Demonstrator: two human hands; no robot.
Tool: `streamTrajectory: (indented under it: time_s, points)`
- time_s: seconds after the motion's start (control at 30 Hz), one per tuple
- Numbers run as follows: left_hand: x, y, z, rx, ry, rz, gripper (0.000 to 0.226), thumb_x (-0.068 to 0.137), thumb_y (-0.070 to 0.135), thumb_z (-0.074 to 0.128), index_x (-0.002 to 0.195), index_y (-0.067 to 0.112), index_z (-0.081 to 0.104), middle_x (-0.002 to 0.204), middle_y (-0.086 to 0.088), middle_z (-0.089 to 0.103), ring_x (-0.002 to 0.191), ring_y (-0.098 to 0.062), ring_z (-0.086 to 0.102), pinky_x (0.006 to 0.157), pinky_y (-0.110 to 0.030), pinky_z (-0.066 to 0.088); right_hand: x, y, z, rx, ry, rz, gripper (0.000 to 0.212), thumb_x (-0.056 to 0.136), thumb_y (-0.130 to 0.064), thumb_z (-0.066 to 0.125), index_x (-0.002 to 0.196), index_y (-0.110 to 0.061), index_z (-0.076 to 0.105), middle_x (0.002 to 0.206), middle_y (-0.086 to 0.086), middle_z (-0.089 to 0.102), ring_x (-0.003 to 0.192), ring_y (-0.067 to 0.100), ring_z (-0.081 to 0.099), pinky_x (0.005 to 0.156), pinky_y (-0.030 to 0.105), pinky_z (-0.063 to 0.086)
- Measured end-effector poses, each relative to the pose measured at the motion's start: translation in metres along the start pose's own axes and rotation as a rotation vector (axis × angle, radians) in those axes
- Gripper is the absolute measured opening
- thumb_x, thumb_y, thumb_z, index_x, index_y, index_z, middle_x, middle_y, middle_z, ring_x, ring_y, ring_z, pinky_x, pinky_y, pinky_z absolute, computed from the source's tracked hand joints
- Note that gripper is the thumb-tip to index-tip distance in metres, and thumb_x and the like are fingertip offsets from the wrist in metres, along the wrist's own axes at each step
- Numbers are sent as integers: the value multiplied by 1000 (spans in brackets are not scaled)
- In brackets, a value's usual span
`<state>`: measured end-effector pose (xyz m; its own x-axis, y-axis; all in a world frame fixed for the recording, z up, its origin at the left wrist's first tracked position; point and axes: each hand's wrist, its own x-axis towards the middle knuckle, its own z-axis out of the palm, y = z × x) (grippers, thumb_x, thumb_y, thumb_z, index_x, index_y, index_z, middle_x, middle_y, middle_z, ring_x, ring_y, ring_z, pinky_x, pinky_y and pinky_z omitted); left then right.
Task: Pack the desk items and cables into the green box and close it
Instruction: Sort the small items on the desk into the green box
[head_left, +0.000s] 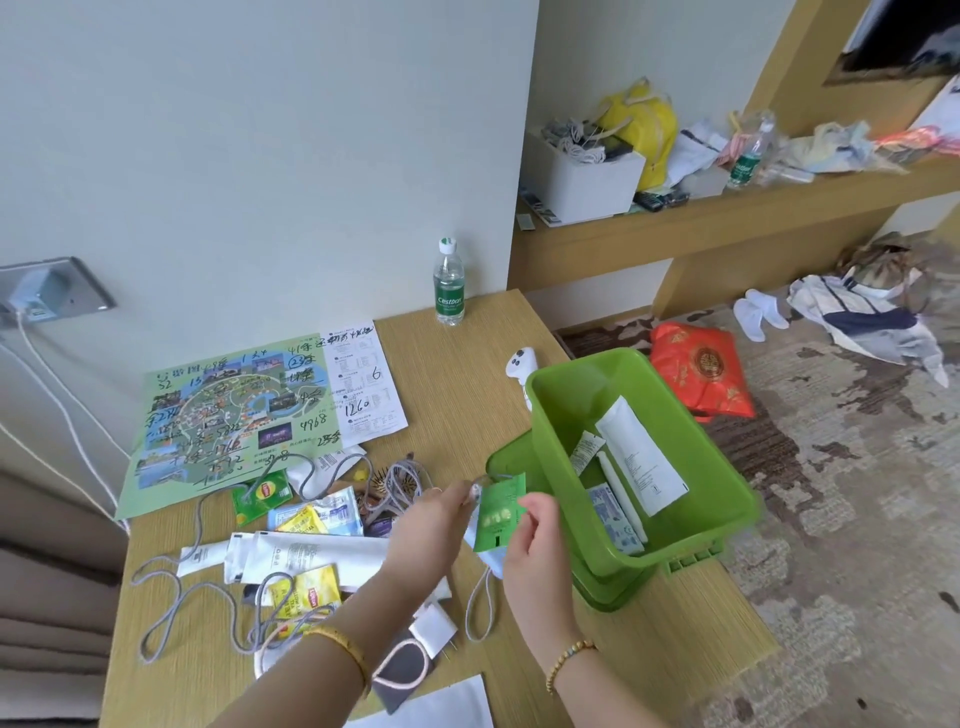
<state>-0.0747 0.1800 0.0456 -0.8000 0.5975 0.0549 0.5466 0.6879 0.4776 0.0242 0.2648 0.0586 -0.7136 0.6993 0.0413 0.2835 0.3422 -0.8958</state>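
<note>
Your left hand (436, 512) and right hand (535, 535) met over the wooden desk (467, 364), both pinched shut on one small green sachet (500, 512): the left fingers gripped its upper left edge, the right thumb and fingers its lower right corner. Behind the sachet something pale blue hung down, with a grey cord loop (480, 605) trailing onto the desk; I could not tell which hand held it.

The green box (691, 431) stood open just to the right of your hands, tilted, at the desk's right edge. Inside lay a large white tube (641, 460), a smaller white tube (587, 449) and a blue-and-white packet (610, 512). The sachet sat just outside the box's near left wall, not yet over the opening.

To the left of your left forearm the unpacked things lay scattered: a long grey cable (171, 592), yellow Lipton tea bags (306, 595), a green Lipton sachet (260, 496), a long white tube (311, 558) and a white plug adapter (434, 629). A marked-up map (228, 415) and a water bottle (448, 283) lay farther back.
</note>
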Motion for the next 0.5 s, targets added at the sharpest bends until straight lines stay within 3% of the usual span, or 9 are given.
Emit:
streamTrajectory:
  time_s: [0.1, 0.17, 0.3, 0.4, 0.5]
  points:
    - [15, 19, -28, -416, 256, -150, 15, 91, 18, 55, 78, 17, 47, 78, 0, 68, 68, -16, 65, 56, -25, 43, 14, -25, -15, 43, 127, -123, 22, 94, -2, 38, 96, -18, 54, 91, -3, 52, 70, 4, 47, 61, 13, 37]
    - [28, 36, -43, -724, 337, -246, 20, 90, 13, 57, 74, 21, 47, 78, 3, 68, 69, -8, 68, 55, -16, 50, 27, -36, -33, 63, 216, -154, 28, 92, 3, 40, 90, -17, 60, 91, -6, 49, 65, 3, 47, 57, 12, 37]
    - [49, 83, -54, -1279, 219, -390, 16, 94, 11, 50, 79, 12, 45, 91, -13, 68, 79, -16, 71, 58, -18, 56, 49, -40, -73, -10, 388, -165, 29, 90, 7, 41, 94, -10, 64, 96, -3, 49, 75, 12, 53, 65, 16, 40]
    - [57, 115, -43, -1324, 75, -413, 11, 97, 15, 43, 89, 10, 45, 97, -12, 63, 81, -12, 66, 62, -15, 55, 58, -31, -91, -179, 445, -173, 28, 88, 8, 45, 103, -4, 65, 102, 5, 51, 92, 22, 55, 76, 27, 44]
    - [59, 132, -27, -903, -260, -238, 25, 98, 26, 40, 116, 11, 48, 85, -5, 56, 67, -9, 54, 58, -9, 45, 62, -17, -98, -402, 355, -134, 30, 88, 5, 49, 114, -3, 62, 112, 9, 53, 106, 25, 51, 81, 29, 46]
